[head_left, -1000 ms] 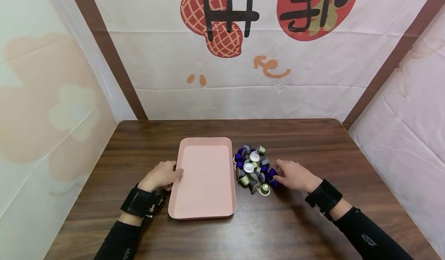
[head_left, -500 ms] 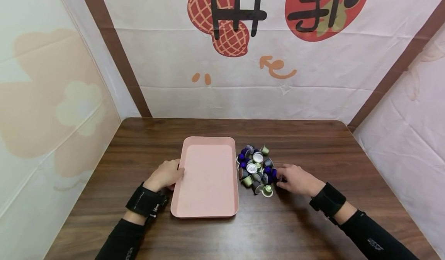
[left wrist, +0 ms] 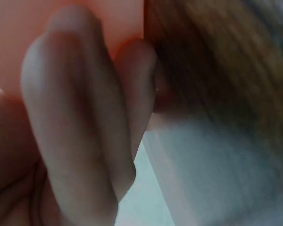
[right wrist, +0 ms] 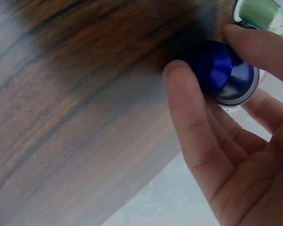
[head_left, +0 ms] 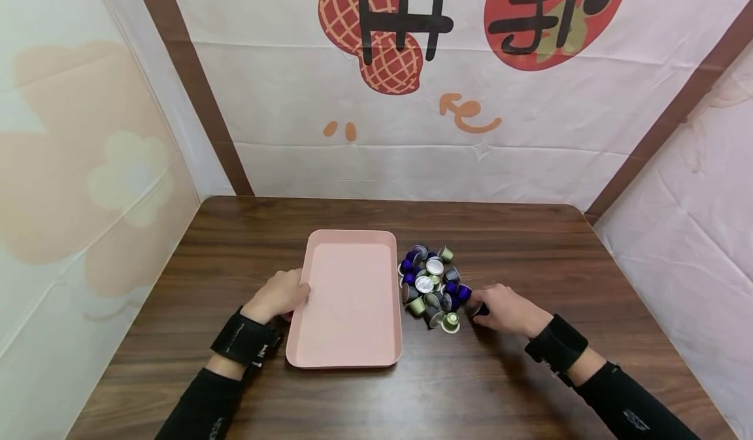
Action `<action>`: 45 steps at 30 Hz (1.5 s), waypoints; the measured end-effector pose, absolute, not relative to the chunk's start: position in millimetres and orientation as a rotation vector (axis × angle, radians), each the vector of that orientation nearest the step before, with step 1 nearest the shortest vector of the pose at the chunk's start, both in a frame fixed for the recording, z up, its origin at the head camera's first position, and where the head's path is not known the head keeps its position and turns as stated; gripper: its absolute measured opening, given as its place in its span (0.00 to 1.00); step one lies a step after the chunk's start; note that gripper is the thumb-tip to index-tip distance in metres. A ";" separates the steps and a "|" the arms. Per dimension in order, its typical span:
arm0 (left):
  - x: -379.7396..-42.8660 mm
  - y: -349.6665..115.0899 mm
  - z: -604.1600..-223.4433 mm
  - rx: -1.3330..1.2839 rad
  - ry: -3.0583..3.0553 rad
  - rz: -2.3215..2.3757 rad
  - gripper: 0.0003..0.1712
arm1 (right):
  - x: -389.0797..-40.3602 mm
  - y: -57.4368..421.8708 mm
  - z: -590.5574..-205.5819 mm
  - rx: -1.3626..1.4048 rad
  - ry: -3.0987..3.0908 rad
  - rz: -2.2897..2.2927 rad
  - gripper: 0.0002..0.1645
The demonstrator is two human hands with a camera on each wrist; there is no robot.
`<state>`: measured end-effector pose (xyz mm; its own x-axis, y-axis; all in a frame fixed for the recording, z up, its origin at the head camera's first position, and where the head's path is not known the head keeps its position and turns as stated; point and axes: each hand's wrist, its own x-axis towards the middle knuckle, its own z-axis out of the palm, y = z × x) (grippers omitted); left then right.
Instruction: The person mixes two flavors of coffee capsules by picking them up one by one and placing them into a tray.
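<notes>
The right hand (head_left: 504, 309) pinches a single dark blue capsule (right wrist: 219, 70) between its thumb and a finger, the gap between them narrow and filled by the capsule; whether the capsule is lifted or touches the table (head_left: 518, 244) under the grip, I cannot tell. From the head view, that capsule sits at the near right edge of a capsule heap (head_left: 434, 280), just off it, so the sorting out of single pieces looks barely begun: one is in the fingers, and all the others that show lie loose and jumbled just left of the grip, some on their sides, some with silver lids up. A green capsule (right wrist: 259, 14) lies near the pinching fingers, on the heap's near side. Farther left, beyond the heap, the pink tray (head_left: 347, 299) lies flat on the table, and the left hand (head_left: 276, 296) grips its left rim, thumb over the edge and fingers on the outer side. Judging by this layout, steadying the tray and gripping one capsule are done, while the whole heap is left to handle.
</notes>
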<state>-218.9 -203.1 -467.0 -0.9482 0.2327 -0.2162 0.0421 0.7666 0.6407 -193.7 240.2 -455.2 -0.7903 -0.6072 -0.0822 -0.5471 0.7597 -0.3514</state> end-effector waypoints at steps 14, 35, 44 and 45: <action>-214.0 -200.9 -466.0 0.178 2.676 0.873 0.14 | -188.4 215.7 -434.3 -1.032 2.823 -0.534 0.07; -216.0 -195.0 -466.8 0.150 2.717 0.727 0.13 | -207.1 143.0 -400.9 -1.366 2.753 -0.455 0.06; -214.8 -198.1 -465.3 0.174 2.692 0.780 0.12 | -211.0 92.3 -389.8 -1.395 2.701 -0.363 0.04; -214.6 -198.7 -464.4 0.185 2.682 0.799 0.12 | -211.0 86.8 -389.1 -1.401 2.693 -0.354 0.04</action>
